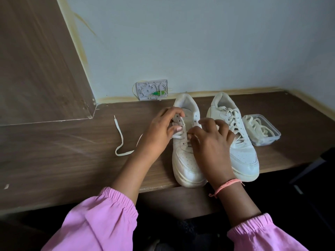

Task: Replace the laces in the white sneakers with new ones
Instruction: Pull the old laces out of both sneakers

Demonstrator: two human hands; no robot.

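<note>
Matt brown wood-grain worktop (54,142); smooth white leather-look sneakers (188,160); flat woven cloth lace (121,140); clear glossy plastic tub (272,136).

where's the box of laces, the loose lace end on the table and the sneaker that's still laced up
box of laces (272,140), head view, on its clear front right rim
loose lace end (121,136), head view, on the strip's middle, left of the left hand
laced sneaker (243,156), head view, on its bare toe
</note>
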